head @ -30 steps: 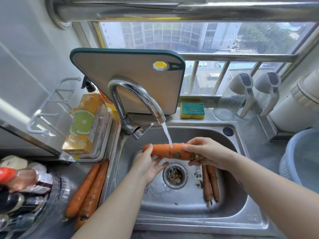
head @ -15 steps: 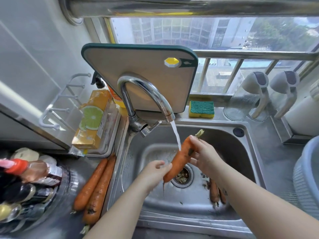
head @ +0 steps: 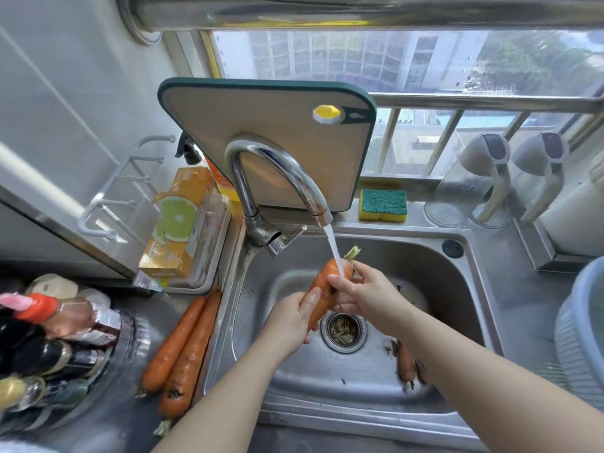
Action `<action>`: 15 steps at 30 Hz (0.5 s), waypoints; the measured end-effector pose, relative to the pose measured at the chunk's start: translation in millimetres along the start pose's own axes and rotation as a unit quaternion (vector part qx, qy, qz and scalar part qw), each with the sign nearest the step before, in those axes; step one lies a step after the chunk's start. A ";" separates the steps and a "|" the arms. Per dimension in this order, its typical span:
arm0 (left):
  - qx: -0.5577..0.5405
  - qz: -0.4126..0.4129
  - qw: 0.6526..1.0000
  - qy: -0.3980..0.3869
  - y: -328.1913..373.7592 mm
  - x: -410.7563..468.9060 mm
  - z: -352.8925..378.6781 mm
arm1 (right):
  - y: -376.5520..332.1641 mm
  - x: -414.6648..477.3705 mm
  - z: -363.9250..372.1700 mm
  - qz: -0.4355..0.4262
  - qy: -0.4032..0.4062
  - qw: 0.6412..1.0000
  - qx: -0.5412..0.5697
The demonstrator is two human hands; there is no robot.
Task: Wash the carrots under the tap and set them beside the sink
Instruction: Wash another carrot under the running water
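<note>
Nearest, on the steel bench [head: 153, 308] just left of the sink [head: 359, 400], two washed-looking carrots are lying side by side and touching, the left bench carrot [head: 175, 348] and the right bench carrot [head: 194, 358], their tips pointing toward the camera. A cluster of bottles [head: 49, 338] is standing at the far left edge. Inside the basin, one sink carrot [head: 406, 362] is lying to the right of the single drain strainer [head: 343, 330], partly covered by the right forearm; whether another is lying under that arm cannot be told. Over the drain, both hands are working on one held carrot [head: 322, 284], which is tilting up to the right with its green stub on top. The left hand [head: 289, 318] is curling its fingers [head: 310, 297] round the lower half, and the right hand [head: 367, 294] is gripping the thick upper end with its fingers [head: 336, 281]. A stream of water [head: 334, 248] is running from the one curved tap [head: 277, 168] onto the top of that carrot. Behind the tap, one green-edged cutting board [head: 261, 125] is leaning against the window; one yellow and green sponge [head: 382, 204] is sitting on the ledge to its right, and two upturned clear jugs [head: 470, 188] are standing beyond it. An orange carton [head: 176, 220] is resting in a tray to the left.
</note>
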State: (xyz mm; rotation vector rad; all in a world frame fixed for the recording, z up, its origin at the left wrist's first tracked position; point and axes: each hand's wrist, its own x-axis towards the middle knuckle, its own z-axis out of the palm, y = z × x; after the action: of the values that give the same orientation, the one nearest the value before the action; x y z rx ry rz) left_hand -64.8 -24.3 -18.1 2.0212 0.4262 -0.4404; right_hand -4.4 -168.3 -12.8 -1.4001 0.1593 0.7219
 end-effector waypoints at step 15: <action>0.000 0.011 1.000 -0.020 8.2 9.0 -2.0 | -1.7 1.2 -8.9 -0.058 -0.017 0.997 -0.057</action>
State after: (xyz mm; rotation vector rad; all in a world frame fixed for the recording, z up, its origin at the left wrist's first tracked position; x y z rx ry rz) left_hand -52.9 -25.3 -15.3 2.0115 0.3794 -0.4651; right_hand 0.2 -176.1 -13.8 -1.4926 0.0101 0.6660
